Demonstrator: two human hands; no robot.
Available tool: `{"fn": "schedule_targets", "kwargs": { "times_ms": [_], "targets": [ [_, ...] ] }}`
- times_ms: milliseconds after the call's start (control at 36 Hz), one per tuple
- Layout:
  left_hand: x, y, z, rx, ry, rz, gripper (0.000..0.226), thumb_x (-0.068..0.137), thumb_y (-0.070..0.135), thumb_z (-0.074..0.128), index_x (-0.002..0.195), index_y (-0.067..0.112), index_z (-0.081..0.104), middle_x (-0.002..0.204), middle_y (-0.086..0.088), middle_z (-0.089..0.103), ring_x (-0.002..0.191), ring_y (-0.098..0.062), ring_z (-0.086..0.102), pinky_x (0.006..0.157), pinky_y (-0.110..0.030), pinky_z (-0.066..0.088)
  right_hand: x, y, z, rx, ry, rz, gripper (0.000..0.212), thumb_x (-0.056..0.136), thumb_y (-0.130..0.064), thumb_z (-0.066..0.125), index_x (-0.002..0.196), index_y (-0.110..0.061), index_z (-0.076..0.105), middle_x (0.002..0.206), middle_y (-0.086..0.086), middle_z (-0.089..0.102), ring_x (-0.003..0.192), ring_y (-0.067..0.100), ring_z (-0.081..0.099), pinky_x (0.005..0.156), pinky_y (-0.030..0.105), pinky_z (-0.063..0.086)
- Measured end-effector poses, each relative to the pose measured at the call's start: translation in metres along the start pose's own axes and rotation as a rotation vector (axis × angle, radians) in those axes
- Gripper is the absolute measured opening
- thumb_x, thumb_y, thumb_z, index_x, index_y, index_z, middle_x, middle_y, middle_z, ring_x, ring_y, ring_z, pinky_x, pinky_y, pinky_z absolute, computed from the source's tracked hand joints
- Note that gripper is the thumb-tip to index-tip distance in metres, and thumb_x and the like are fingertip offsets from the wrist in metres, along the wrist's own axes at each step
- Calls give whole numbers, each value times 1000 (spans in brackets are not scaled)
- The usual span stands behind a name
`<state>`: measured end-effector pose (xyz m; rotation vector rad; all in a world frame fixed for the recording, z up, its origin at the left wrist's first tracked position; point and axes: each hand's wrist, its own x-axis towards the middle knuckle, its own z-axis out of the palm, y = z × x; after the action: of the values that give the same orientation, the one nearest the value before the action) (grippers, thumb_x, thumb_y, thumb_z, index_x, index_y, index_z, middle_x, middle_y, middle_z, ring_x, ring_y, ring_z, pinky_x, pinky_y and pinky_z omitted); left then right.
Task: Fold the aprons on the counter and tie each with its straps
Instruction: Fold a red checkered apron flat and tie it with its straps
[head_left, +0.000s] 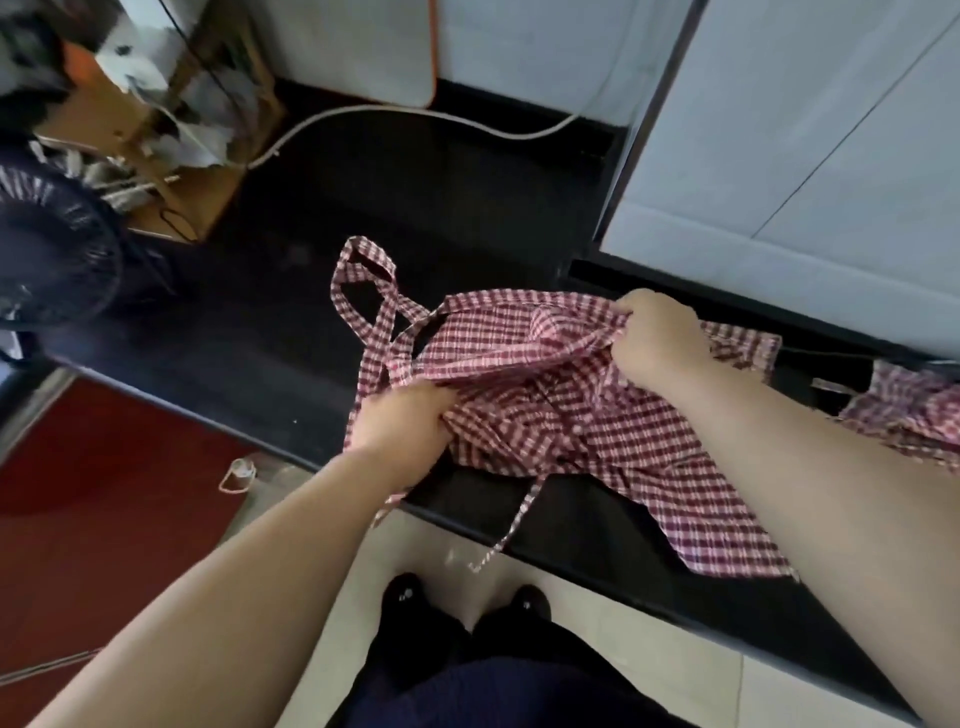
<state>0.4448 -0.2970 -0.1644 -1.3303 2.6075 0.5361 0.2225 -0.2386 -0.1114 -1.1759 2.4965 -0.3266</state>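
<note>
— Where is the apron?
— Your red-checked apron lies rumpled at the centre of the frame on the black counter. Its lower right corner drapes over the counter's near edge.
— And my hands?
— Your left hand, just left of centre, has its fingers curled round a bunch of cloth below the neck loop. Your right hand, right of centre, clutches a gathered fold at the apron's far edge.
— The straps?
— One thin strap dangles off the near edge toward your shoes. A second checked apron lies at the right edge of the frame.
</note>
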Motion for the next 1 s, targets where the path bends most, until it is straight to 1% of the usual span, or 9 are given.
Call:
{"fn": "schedule_targets", "kwargs": {
  "times_ms": [111, 278, 417, 500, 611, 722, 833, 889, 1000],
  "targets": [
    [4, -14, -35, -652, 475, -308, 29, 91, 14, 48, 110, 23, 68, 106, -4, 69, 101, -26, 61, 75, -27, 40, 7, 3, -6, 162, 153, 2, 56, 89, -2, 50, 142, -12, 34, 119, 15, 58, 108, 35, 55, 78, 32, 40],
    [7, -62, -103, -1150, 911, -584, 32, 97, 23, 41, 118, 12, 62, 107, 2, 63, 99, -18, 58, 64, -16, 40, 16, -26, -24, 382, 363, 13, 29, 92, -18, 54, 119, -8, 60, 118, 10, 63, 110, 27, 56, 84, 25, 37],
    [1, -82, -117, -1178, 767, -562, 19, 89, 20, 47, 99, 24, 62, 89, 7, 65, 90, -16, 63, 75, -30, 51, 4, -66, -34, 775, 309, -16, 17, 86, -8, 59, 100, -16, 63, 78, -6, 61, 63, 3, 55, 50, 14, 38],
    [-1, -79, -117, -1189, 640, -479, 13, 89, 19, 54, 95, 28, 61, 92, 5, 68, 87, -16, 66, 79, -36, 56, -3, -88, -37, 915, 250, -12, 25, 82, 6, 49, 89, -10, 67, 61, -3, 59, 47, 4, 52, 48, 18, 42],
    [-7, -94, -128, -1188, 671, -442, 18, 88, 33, 60, 76, 21, 64, 83, 1, 70, 84, -20, 68, 75, -34, 56, -7, -117, -50, 1060, 279, -1, 27, 85, 4, 47, 81, -13, 68, 62, 0, 64, 64, 23, 58, 62, 37, 47],
    [-13, -119, -155, -1152, 889, -540, 39, 96, 37, 47, 67, 11, 48, 67, 1, 50, 60, -13, 45, 43, -11, 33, -1, -118, -69, 453, 597, -87, 25, 91, -16, 48, 102, -3, 66, 102, 16, 67, 98, 32, 59, 79, 33, 38],
    [-17, -141, -168, -1128, 840, -543, 37, 91, 39, 55, 64, 15, 51, 67, 2, 53, 71, -18, 51, 65, -28, 40, -3, -113, -71, 364, 617, -48, 29, 93, -19, 48, 107, -1, 65, 113, 21, 64, 107, 37, 57, 85, 35, 39],
    [-19, -141, -172, -1143, 765, -547, 32, 92, 38, 56, 67, 17, 53, 71, 3, 55, 69, -15, 52, 64, -29, 39, -6, -115, -67, 382, 608, -4, 28, 95, -20, 47, 109, 0, 62, 115, 22, 62, 109, 37, 55, 85, 36, 39],
    [-26, -137, -180, -1452, 582, -504, 21, 91, 37, 57, 82, 18, 62, 83, 1, 70, 82, -20, 66, 78, -34, 53, -14, -130, -61, 439, 571, 43, 34, 97, -29, 47, 118, -3, 58, 122, 17, 60, 114, 33, 53, 87, 31, 38]
  ]
}}
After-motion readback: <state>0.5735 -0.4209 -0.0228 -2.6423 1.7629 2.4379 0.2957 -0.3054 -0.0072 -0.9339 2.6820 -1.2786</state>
